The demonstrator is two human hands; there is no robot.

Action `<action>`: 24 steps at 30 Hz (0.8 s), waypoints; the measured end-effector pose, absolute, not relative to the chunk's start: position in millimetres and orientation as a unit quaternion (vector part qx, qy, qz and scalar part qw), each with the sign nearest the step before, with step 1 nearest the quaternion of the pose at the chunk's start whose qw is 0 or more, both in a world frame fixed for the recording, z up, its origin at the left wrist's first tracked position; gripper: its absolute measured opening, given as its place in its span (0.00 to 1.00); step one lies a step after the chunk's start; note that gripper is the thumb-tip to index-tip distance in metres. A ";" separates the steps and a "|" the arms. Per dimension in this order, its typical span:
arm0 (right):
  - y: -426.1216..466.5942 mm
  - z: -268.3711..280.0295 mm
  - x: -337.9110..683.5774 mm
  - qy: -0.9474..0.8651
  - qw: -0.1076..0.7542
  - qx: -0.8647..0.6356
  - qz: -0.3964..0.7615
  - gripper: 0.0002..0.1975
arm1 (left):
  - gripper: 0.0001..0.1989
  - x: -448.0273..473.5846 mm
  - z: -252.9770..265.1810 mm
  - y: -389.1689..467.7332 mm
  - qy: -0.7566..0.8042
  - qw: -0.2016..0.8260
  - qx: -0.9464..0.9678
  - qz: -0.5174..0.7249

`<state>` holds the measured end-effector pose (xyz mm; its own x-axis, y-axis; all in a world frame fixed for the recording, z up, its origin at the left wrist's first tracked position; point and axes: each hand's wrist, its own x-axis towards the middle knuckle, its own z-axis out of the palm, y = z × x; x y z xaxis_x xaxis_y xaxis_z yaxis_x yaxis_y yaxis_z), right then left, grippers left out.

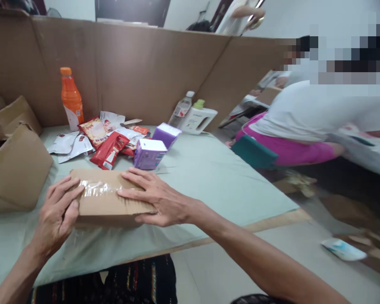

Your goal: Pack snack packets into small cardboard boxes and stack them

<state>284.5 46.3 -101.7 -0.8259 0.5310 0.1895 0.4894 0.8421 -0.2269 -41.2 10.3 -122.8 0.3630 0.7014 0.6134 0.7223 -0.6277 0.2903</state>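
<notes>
A closed cardboard box [106, 204] lies in front of me on the table, a strip of shiny clear tape [96, 188] across its top. My left hand [58, 207] grips the box's left end, fingers over the top edge and thumb against the side. Spread fingers of my right hand [160, 198] lie flat on the right part of the lid, with the thumb by the front edge. Just behind the box are a red packet [109, 150] and a purple-and-white pack [150, 154], both apart from my hands.
Open cardboard boxes [17, 169] stand at left. An orange drink bottle [72, 101], several packets, a clear bottle [181, 110] and a white jug [198, 120] are near the cardboard partition [139, 71]. A person [297, 114] sits at right, beyond the pale green tabletop's edge [272, 202].
</notes>
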 end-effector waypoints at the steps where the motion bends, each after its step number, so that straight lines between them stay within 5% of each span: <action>1: 44.3 -101.2 285.0 -0.951 0.130 -0.266 0.085 0.34 | 0.20 -40.7 -123.7 7.5 -0.432 0.018 -0.822 -0.369; 7: 1.6 -103.1 322.0 -0.940 0.170 -0.284 0.078 0.33 | 0.26 -33.4 -128.5 -16.6 -0.435 -0.046 -0.836 -0.330; 14: -33.9 -136.5 471.1 -0.805 0.211 -0.554 -0.025 0.28 | 0.27 8.3 -155.1 10.3 -0.410 -0.070 -0.874 -0.252; 24: 124.8 -143.3 624.5 -0.523 0.180 -0.831 -0.054 0.35 | 0.24 65.7 -226.8 75.0 -0.328 0.040 -0.933 -0.145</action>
